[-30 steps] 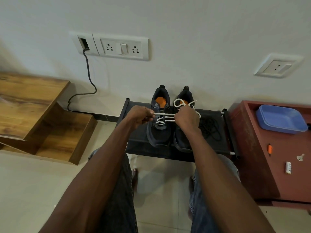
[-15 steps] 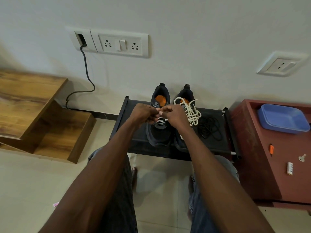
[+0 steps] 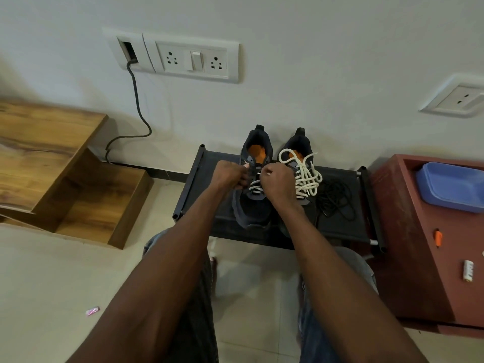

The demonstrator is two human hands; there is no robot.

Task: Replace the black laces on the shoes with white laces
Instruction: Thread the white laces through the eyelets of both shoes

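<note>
- The left hand (image 3: 228,175) is pinching the white lace (image 3: 255,186) over the left shoe (image 3: 252,195).
- The right hand (image 3: 278,185) is gripping the same lace's other end.

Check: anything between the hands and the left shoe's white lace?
Nothing visible. The left hand and right hand are already at the white lace on the left shoe. The black laces lie apart, right of the other shoe.

Two shoes (image 3: 255,179) (image 3: 301,163), two hands (image 3: 227,175) (image 3: 277,183), two wall sockets (image 3: 193,58) (image 3: 458,99)

Head view, forward and downward.
</note>
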